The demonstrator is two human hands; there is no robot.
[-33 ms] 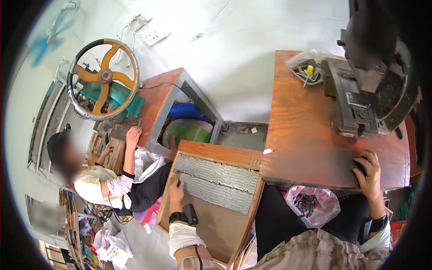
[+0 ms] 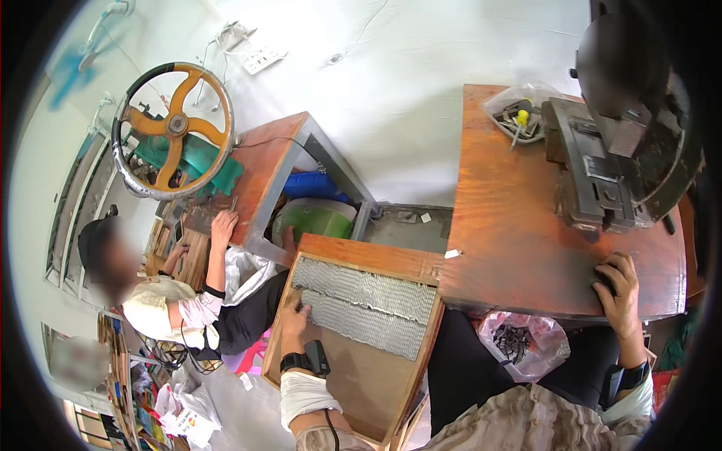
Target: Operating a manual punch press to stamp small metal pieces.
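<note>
I note the left hand (image 2: 295,316) flat on the wooden tray (image 2: 353,252) beside its rows of small grey parts (image 2: 361,304), gripping nothing — likely steadying it; right hand (image 2: 618,289) rests open-fingered on the table (image 2: 511,218), bracing.

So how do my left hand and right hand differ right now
The left hand lies on the rows of small grey metal pieces in the wooden tray. The right hand rests on the orange-brown table near the dark machine, curled over something small and dark. Both wear dark wristbands.
</note>
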